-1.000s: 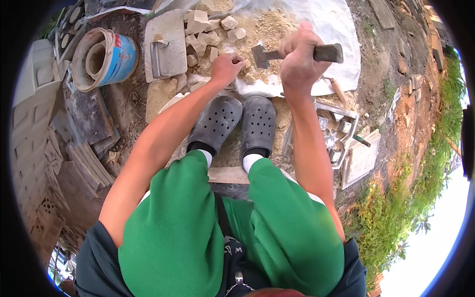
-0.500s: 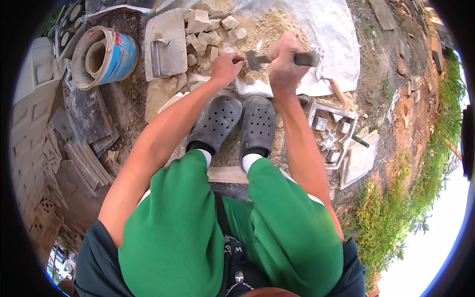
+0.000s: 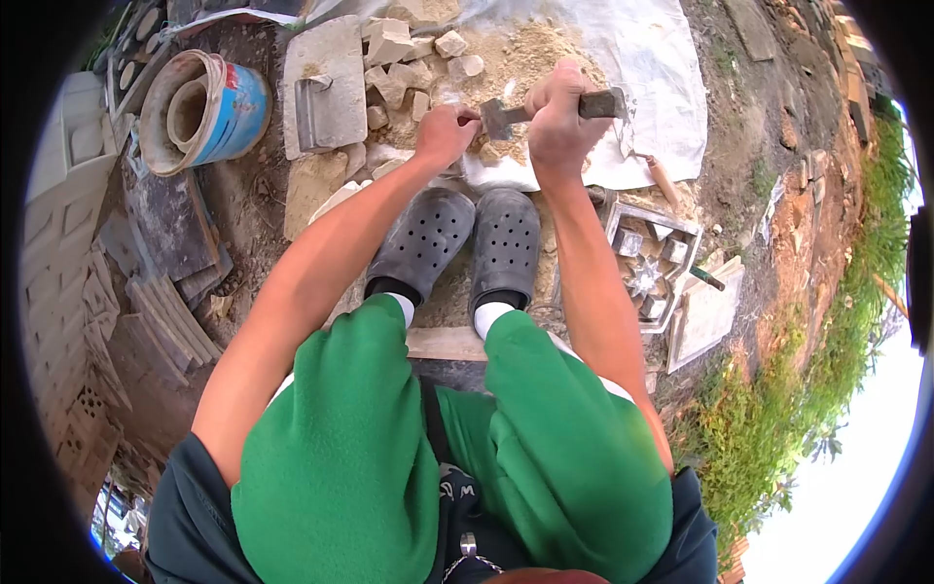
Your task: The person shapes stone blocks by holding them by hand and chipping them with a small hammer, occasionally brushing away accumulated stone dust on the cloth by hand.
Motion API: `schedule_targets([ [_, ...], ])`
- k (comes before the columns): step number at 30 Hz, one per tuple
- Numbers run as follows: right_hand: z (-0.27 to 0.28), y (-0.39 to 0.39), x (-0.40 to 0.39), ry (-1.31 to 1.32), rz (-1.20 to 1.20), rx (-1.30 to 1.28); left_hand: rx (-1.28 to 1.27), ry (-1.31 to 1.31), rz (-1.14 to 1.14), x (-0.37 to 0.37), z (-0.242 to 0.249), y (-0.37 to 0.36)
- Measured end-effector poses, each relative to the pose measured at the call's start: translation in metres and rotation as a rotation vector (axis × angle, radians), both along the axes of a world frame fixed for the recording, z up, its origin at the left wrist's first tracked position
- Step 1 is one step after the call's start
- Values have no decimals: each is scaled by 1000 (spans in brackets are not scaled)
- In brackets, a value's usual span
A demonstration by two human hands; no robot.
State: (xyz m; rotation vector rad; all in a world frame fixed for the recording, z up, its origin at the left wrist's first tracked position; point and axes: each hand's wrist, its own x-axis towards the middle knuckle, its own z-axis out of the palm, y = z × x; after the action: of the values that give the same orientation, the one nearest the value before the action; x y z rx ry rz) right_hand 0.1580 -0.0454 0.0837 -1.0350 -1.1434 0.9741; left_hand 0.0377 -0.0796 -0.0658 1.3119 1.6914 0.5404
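My right hand (image 3: 561, 127) is wrapped round the handle of a hammer (image 3: 498, 119), whose dark metal head points left and whose thick handle end sticks out to the right. Close by the head, my left hand (image 3: 446, 134) has thumb and fingers pinched together; what they hold, if anything, is too small to make out. Under and beyond both hands lies sandy rubble (image 3: 545, 54) on a white sheet (image 3: 662, 88). Several pale broken stone chunks (image 3: 389, 44) are heaped beyond my left hand.
A blue-and-white bucket (image 3: 232, 112) and a dusty board with a metal trowel-like tool (image 3: 313, 112) are on the left. At right are a wooden-handled tool (image 3: 662, 180), a metal mould frame (image 3: 697, 234) and flat slabs (image 3: 705, 316). My grey clogs (image 3: 506, 243) stand between my arms.
The right hand was blurred by motion and is now sharper, with the hammer in nearly the same spot. My left hand has stayed almost still.
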Motion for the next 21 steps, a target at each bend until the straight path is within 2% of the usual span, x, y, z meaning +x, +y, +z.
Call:
schedule_targets([
  [3,14,10,-1,37,4,-73,-5,-4,11,1,2,0],
  [6,43,13,2,27,41,108,-3,48,-28,0,5,0],
  [9,65,7,1,116,23,33,-7,38,4,2,2,1],
  [11,5,-2,-2,17,-21,16,14,51,12,2,-4,0],
  [12,0,-3,-10,-84,-64,-1,36,63,21,3,-3,1],
  [14,-4,6,-7,-119,-21,1,24,50,41,4,-2,5],
  [16,12,9,-7,-147,1,-20,-9,43,37,4,0,1],
  [18,31,16,-2,-35,15,106,-5,65,12,3,0,1],
  [20,64,7,-5,55,-49,21,-24,63,23,3,3,2],
  [21,63,8,-1,15,-27,74,-38,58,27,3,4,2],
])
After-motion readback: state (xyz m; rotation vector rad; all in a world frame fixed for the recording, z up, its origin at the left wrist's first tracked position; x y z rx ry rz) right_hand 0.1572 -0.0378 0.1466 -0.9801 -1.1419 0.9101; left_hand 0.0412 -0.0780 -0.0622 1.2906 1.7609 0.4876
